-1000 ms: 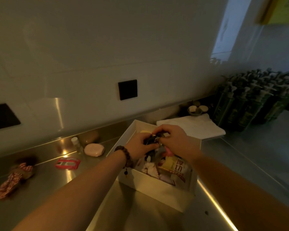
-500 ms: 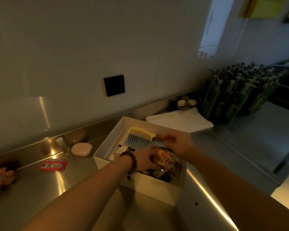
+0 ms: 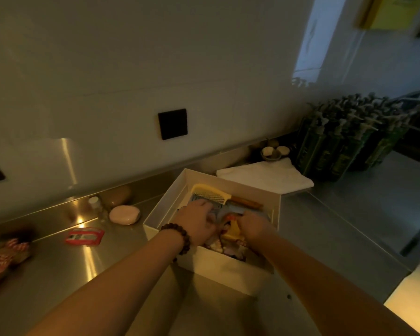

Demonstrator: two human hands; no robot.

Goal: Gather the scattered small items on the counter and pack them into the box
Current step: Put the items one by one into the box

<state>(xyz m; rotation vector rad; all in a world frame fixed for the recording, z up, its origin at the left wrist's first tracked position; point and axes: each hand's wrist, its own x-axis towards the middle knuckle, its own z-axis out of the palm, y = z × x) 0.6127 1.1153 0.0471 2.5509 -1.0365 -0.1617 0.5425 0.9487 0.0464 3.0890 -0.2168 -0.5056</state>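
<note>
No legible text, brand, number or sign anywhere in view. Pale vertical lettering present on green pump bottles [image 3: 344,146] at 2 o'clock from white box [image 3: 230,270]: too dim and small to read. White markings present on red packet [image 3: 84,236] at 9 o'clock from box: blurred, unreadable. Yellow notice [image 3: 395,10] on wall, upper right: print not resolvable.

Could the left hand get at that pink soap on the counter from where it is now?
Probably yes. The left hand is in the box, and the pink soap lies just beyond the box's left wall on open counter, nothing between them.
</note>
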